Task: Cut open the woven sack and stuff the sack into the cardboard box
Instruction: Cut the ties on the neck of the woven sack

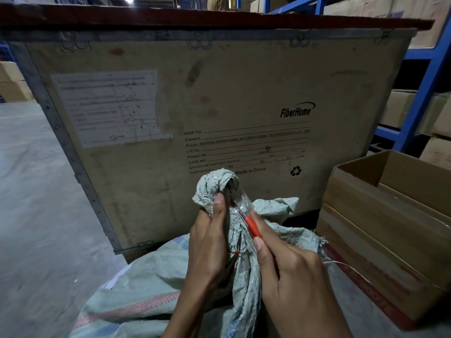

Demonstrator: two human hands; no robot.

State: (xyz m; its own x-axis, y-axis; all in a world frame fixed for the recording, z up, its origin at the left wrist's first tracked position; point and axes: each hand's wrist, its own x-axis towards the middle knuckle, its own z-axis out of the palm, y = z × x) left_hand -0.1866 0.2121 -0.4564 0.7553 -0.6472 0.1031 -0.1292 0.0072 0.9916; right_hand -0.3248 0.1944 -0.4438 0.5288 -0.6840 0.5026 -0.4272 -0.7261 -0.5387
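Note:
A pale green woven sack (146, 276) with red and blue stripes fills the lower middle, its neck twisted into a bunch (219, 184) that stands upright. My left hand (207, 245) grips that neck from the left, thumb pressed high on the cloth. My right hand (290, 272) holds a red-handled cutter (252, 228), whose thin blade points up-left into the bunched neck beside clear tape or string. An open cardboard box (380, 215) stands at the right, flaps up; its inside is mostly hidden.
A big plywood crate (219, 93) printed "FiberHome" stands right behind the sack. Blue shelving (424, 89) with cartons rises at the right. Grey concrete floor (31, 203) lies to the left. A loose thread trails from the sack toward the box.

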